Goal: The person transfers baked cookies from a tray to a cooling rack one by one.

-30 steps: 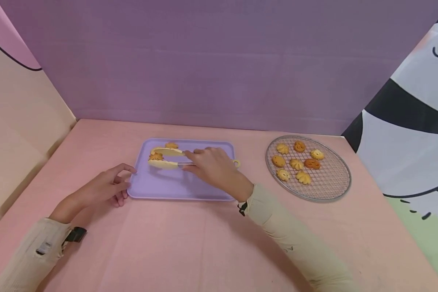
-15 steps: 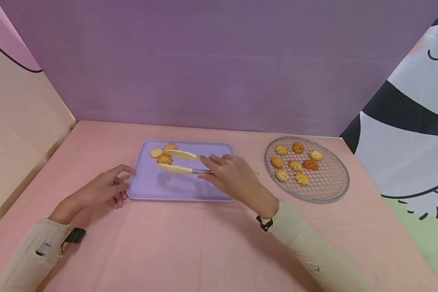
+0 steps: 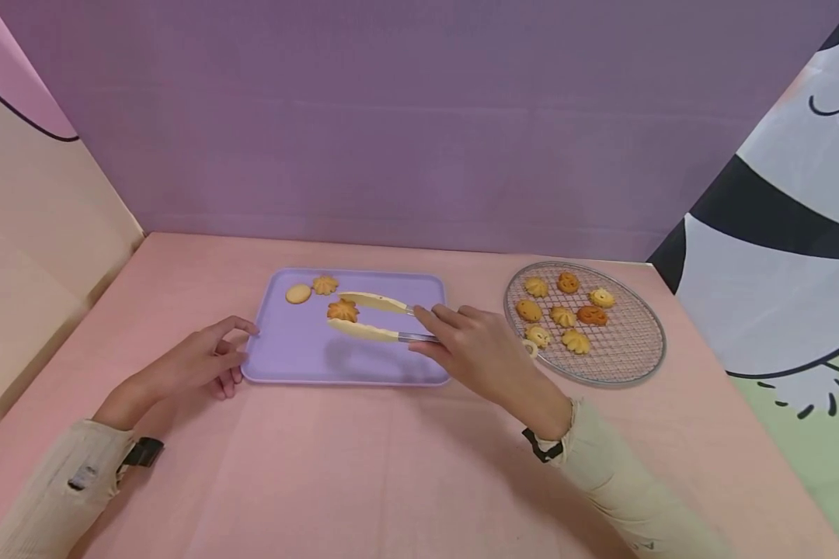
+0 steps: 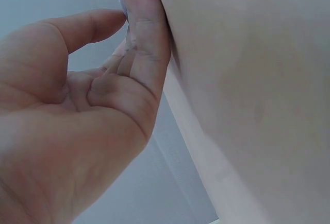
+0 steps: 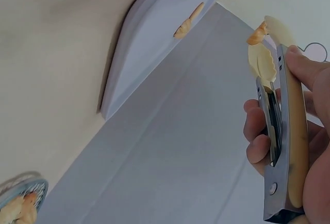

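Observation:
My right hand (image 3: 489,353) grips tongs (image 3: 370,332) with cream scalloped tips. Between the tips is a brown flower-shaped cookie (image 3: 342,311), held over the lilac tray (image 3: 280,353). In the right wrist view the cookie (image 5: 257,34) is lifted clear of the tray (image 5: 149,44), and my fingers wrap the tongs (image 5: 293,147). At the tray's left rim, my left hand (image 3: 189,361) pinches the edge between thumb and fingers, as the left wrist view of that hand (image 4: 103,80) shows. A pale round cookie (image 3: 297,293) and a flower-shaped cookie (image 3: 325,285) lie at the tray's back left.
A round wire rack (image 3: 629,361) stands to the right of the tray, bearing several cookies (image 3: 576,341) on its left and middle part. A purple wall (image 3: 419,140) rises behind the pink table (image 3: 322,466), and a panda-print wall (image 3: 797,287) stands at the right.
The tongs have carried the brown flower-shaped cookie rightward and up, away from the other two. My left hand stays at the tray's rim.

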The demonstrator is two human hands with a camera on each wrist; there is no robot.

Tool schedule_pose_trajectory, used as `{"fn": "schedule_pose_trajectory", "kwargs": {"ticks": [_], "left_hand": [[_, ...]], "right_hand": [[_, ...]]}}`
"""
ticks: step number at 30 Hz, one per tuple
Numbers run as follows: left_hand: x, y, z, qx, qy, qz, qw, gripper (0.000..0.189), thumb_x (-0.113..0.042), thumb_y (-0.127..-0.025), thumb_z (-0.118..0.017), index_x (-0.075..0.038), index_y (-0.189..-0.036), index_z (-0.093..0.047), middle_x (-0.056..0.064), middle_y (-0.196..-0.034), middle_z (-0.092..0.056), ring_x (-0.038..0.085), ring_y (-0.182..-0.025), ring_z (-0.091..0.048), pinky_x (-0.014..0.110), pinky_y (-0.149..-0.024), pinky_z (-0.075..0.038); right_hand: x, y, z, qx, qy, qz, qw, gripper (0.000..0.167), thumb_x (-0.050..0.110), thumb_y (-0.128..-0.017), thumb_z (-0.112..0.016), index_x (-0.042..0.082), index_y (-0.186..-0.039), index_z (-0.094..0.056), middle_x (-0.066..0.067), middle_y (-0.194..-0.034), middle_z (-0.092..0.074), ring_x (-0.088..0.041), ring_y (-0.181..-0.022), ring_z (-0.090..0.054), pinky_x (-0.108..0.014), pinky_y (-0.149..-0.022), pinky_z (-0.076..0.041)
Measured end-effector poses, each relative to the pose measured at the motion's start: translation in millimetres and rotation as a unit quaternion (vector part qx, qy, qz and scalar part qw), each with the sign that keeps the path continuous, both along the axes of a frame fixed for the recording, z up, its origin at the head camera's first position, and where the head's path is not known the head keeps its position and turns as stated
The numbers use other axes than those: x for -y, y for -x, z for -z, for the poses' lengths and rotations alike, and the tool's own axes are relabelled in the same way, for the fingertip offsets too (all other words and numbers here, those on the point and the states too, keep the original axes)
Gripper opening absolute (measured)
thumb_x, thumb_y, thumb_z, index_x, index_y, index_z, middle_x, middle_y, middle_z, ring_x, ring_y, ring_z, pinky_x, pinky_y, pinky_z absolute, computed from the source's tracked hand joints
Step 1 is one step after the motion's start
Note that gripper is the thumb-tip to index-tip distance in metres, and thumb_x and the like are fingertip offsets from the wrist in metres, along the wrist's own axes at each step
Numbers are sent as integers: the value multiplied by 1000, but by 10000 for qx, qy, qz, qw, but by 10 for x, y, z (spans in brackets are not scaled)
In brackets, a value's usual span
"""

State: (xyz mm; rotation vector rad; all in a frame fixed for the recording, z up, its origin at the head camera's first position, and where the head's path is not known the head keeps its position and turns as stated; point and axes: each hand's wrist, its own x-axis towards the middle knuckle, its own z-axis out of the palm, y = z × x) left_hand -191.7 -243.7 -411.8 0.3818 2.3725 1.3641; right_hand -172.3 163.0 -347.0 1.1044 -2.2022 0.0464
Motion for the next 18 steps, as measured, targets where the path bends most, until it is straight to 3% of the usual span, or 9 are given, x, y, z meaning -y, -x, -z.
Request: {"fn": "schedule_pose_trajectory", "kwargs": {"ticks": [8,18], "left_hand": [[-15,-14,-6,16,-13,-52,10000,44,-1,-98,-54,0,-138,-37,13,-72,-62,27,-56,-63,37,-56,-58],[-34,-21,-14,17,-65,-69,10000,45,0,-98,-54,0,-139,-36,11,-72,-61,25,-56,-62,36,-55,-57]], "right_hand": [[-192,-104,15,-40,152,81,9998,43,41,-93,-68,6,-117,-72,-2,-84,-67,-17,-56,-54,-27,-46,-42],[-458,-243,25,-78,348,181,9992,45,42,-94,-65,3,-117,-72,-10,-92,-74,-25,-67,-66,-36,-56,-53]]}}
